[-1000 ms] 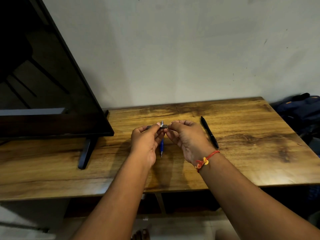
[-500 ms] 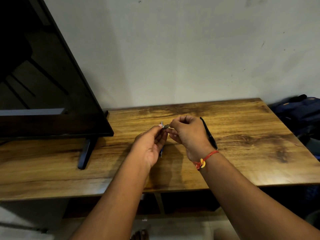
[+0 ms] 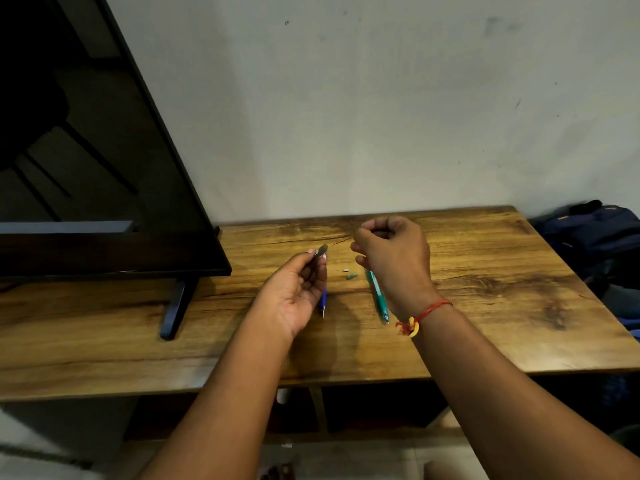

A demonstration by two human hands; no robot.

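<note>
My left hand (image 3: 298, 289) is raised palm-up over the wooden table (image 3: 502, 306) and pinches a short grey pen piece (image 3: 321, 250) at its fingertips. A little to the right, my right hand (image 3: 391, 258) is curled, pinching a thin dark rod (image 3: 341, 241) that points towards the grey piece without touching it. A blue pen (image 3: 323, 301) lies on the table, partly hidden under my left hand. To its right lies a green pen (image 3: 377, 299), its far end hidden by my right hand. Two tiny bits, one white (image 3: 344, 270) and one green (image 3: 351, 276), lie between the pens.
A large dark television (image 3: 86, 168) on a black foot (image 3: 175, 306) fills the left side of the table. The wall runs close behind. A dark blue bag (image 3: 595, 237) sits off the table's right edge. The table's front edge is below my forearms.
My hands, joined on one small piece before, have drawn apart. The right hand moved right and back with the thin rod. The green pen and the small bits are now uncovered.
</note>
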